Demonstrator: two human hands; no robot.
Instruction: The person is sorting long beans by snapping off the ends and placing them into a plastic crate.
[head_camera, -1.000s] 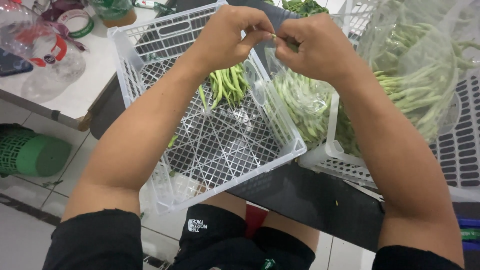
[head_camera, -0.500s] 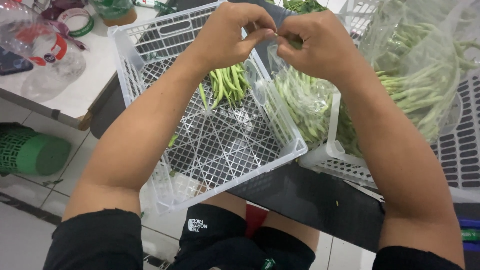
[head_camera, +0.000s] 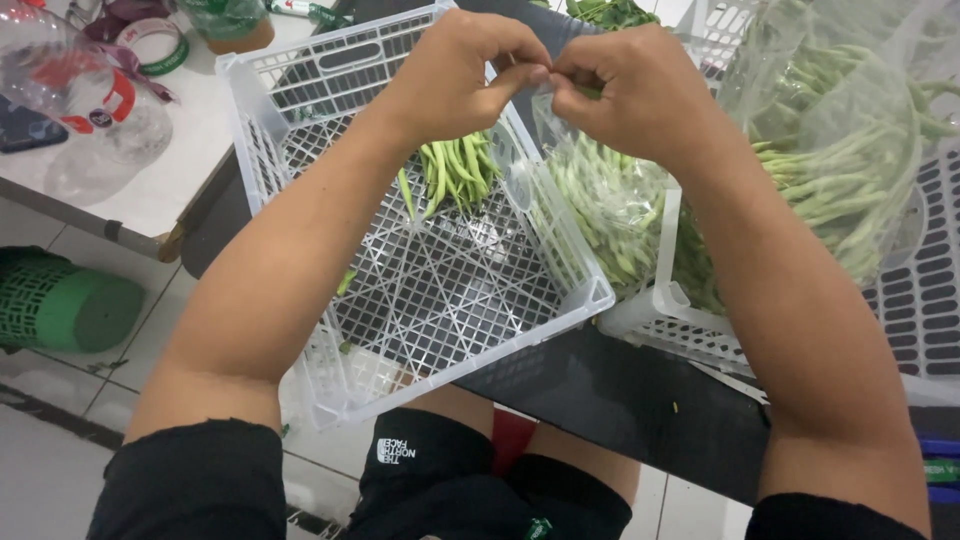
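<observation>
My left hand (head_camera: 462, 72) and my right hand (head_camera: 632, 88) meet above the far rim of a white plastic crate (head_camera: 300, 85). Both pinch the gathered top of a small clear bag of green beans (head_camera: 600, 205), which hangs between the crate and a second white crate (head_camera: 690, 335) on the right. A small bunch of loose green beans (head_camera: 455, 172) lies on the lattice floor of the first crate, just under my left wrist.
A large clear bag of green beans (head_camera: 845, 150) fills the right crate. Clear plastic bottles (head_camera: 85, 105) and a tape roll (head_camera: 152, 45) lie on a white table at the left. A green basket (head_camera: 60, 310) lies on the tiled floor. Leafy greens (head_camera: 610, 12) sit at the back.
My hands have shifted only slightly, the fingers working at the bag's top. The crates and beans stay where they were.
</observation>
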